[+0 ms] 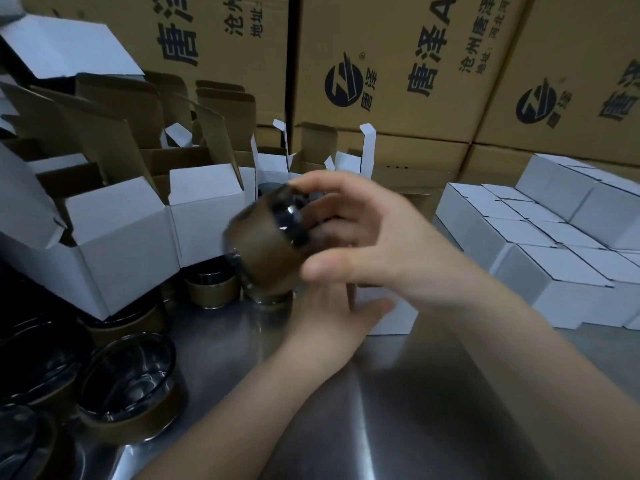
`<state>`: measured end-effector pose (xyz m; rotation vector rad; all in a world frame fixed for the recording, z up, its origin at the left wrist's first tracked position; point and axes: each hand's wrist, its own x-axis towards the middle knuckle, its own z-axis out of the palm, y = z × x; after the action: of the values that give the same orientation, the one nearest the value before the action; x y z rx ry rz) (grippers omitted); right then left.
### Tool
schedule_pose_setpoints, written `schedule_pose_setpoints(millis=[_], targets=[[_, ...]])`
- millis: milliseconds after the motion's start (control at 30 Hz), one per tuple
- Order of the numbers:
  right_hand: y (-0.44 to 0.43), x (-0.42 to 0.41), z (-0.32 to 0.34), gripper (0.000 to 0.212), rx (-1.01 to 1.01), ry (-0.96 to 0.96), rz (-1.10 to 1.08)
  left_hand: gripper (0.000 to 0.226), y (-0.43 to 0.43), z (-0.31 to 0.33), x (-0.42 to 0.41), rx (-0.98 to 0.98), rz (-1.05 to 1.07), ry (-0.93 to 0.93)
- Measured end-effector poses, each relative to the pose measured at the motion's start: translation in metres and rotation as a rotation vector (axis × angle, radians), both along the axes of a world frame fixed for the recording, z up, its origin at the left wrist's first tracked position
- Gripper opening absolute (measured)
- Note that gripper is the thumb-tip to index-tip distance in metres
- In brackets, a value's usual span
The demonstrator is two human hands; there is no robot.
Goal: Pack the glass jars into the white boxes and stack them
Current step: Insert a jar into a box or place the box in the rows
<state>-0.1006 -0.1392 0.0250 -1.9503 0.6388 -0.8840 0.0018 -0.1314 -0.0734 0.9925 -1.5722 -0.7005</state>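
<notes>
My right hand grips the jar, tilted above the middle of the bench, so I'd square it over the white box my blurred left hand touches (gripping or not, I cannot tell) and lower it gently.

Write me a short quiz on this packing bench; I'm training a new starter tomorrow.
1. Which hand holds the tilted jar? A) left B) right C) neither
2. True or false: the closed white boxes are stacked on the person's left side.
3. Fill in: the spare jars stand on a shiny ____ table.

Key
1. B, the right hand grips it.
2. False, they sit to the right.
3. metal
</notes>
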Motion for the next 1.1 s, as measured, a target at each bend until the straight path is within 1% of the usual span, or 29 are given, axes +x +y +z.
schedule_pose_setpoints(millis=[67,100,167,200,233,333,367,433,533,667,800,900,1000,1100], targets=[[-0.007,-0.015,0.0,0.059,0.06,-0.117,0.0,0.075,-0.003,-0.002,-0.001,0.04,-0.023,-0.04],[-0.01,-0.021,-0.001,0.063,0.087,-0.168,0.002,0.077,-0.005,-0.004,-0.002,0.029,-0.016,-0.056],[-0.014,-0.03,-0.002,0.077,0.127,-0.239,0.011,0.074,-0.004,-0.001,-0.003,0.024,-0.005,-0.025],[-0.015,-0.034,-0.002,0.08,0.136,-0.259,0.012,0.074,-0.005,-0.002,-0.002,0.026,-0.006,-0.012],[-0.016,-0.037,-0.002,0.079,0.13,-0.268,0.005,0.073,-0.006,-0.004,-0.001,0.029,-0.012,-0.012],[-0.02,-0.046,-0.003,0.056,0.077,-0.26,-0.009,0.075,-0.006,-0.004,0.002,0.03,-0.012,0.013],[-0.021,-0.048,-0.004,0.054,0.062,-0.259,-0.01,0.076,-0.006,-0.004,0.002,0.027,-0.014,0.015],[-0.022,-0.051,-0.005,0.056,0.047,-0.259,-0.017,0.077,-0.007,-0.004,0.003,0.033,-0.015,0.026],[-0.024,-0.06,-0.003,0.059,-0.02,-0.198,-0.04,0.074,-0.007,-0.003,0.004,0.051,-0.016,0.041],[-0.027,-0.075,-0.001,0.064,-0.079,-0.084,-0.075,0.077,-0.005,0.0,0.005,0.083,-0.016,0.034],[-0.029,-0.082,0.001,0.065,-0.124,-0.004,-0.066,0.066,0.0,0.005,0.002,0.1,-0.058,0.063],[-0.028,-0.084,0.002,0.067,-0.138,0.039,-0.032,0.064,0.004,0.01,0.001,0.089,-0.063,0.113],[-0.025,-0.083,0.003,0.067,-0.122,0.057,-0.005,0.077,0.008,0.015,0.0,0.036,-0.003,0.132],[-0.022,-0.081,0.004,0.067,-0.106,0.072,0.012,0.088,0.01,0.019,0.001,-0.021,0.082,0.103]])
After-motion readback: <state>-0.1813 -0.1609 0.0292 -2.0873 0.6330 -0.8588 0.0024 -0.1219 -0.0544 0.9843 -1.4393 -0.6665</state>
